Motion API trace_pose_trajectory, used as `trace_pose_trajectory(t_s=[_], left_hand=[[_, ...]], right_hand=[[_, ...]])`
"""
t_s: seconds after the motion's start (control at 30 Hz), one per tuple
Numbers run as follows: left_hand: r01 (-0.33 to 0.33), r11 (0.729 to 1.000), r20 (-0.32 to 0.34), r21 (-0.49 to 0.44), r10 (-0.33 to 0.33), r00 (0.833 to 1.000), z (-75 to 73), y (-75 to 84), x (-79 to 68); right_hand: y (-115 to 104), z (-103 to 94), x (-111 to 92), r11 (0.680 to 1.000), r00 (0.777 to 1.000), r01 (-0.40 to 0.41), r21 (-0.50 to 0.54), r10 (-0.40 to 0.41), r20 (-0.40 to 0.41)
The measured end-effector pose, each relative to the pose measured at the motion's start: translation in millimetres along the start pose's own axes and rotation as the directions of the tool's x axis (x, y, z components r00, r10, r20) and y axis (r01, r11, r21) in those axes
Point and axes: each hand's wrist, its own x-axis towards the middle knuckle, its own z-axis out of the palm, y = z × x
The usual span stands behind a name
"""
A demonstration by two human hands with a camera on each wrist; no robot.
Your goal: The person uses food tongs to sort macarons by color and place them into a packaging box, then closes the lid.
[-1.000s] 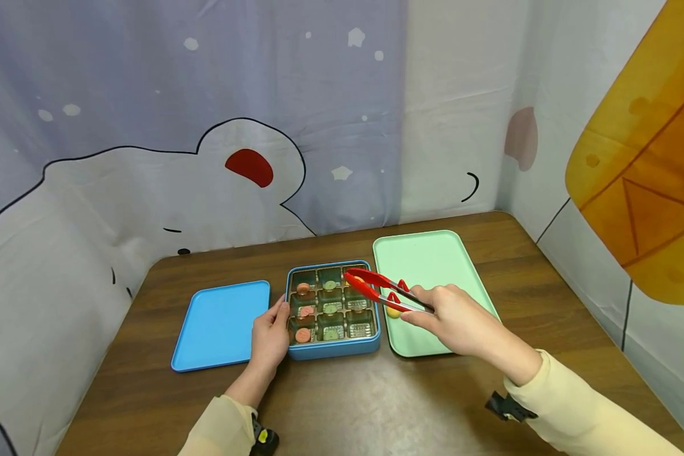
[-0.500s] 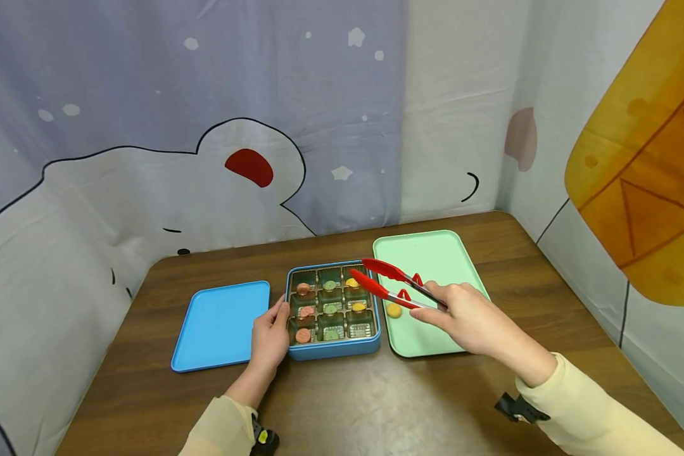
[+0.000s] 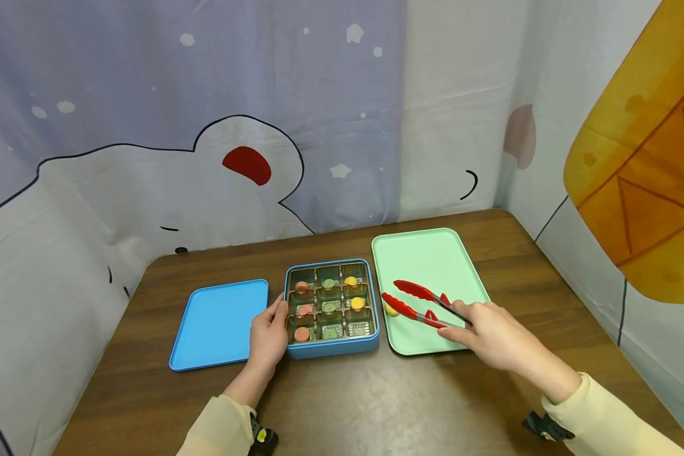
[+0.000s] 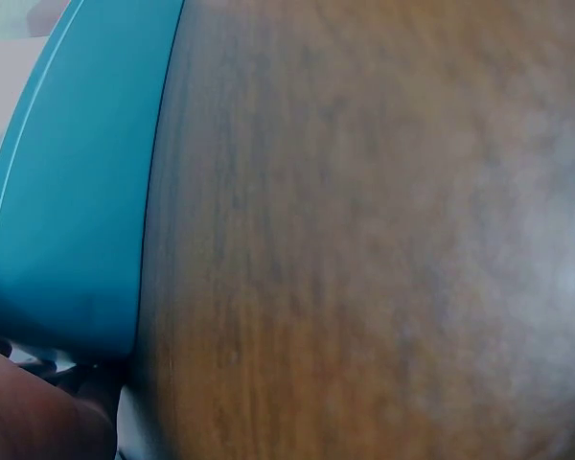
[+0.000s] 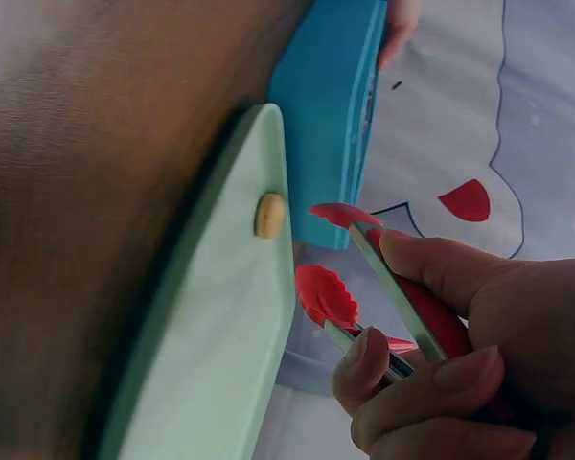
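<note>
Wood tabletop (image 3: 376,405) w/ cartoon cloth behind. Blue tin (image 3: 332,345) sits mid-tabletop, w/ small round sweets in its compartments. Left hand (image 3: 269,339) rests on tin's left wall, fingers relaxed. Blue lid (image 3: 219,324) lies just left of tin, green tray (image 3: 427,259) just right. Right hand (image 3: 498,342) has its grip clenched round red tongs (image 3: 418,303), tips apart over tray, holding nothing. Yellow sweet (image 3: 391,310) lies on tray near tin, just beside tong tips.

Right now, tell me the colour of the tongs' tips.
Red, scalloped tips on the tongs; the right wrist view shows them best.
</note>
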Motion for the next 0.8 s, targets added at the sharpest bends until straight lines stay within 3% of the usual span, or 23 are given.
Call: trace_pose_trajectory(t_s=[0.33,0.8], left_hand=[[-0.014,1.0,0.008,-0.022,0.014,1.0,-1.4,1.2,-2.2],[0.01,1.0,-0.001,-0.015,-0.01,1.0,0.1,0.4,1.1]], right_hand=[[6,12.7,-7,1.0,1.0,-0.009,-0.028,0.009,0.011],[12,14.0,-10,0.997,0.999,-0.036,-0.071,0.037,0.006]])
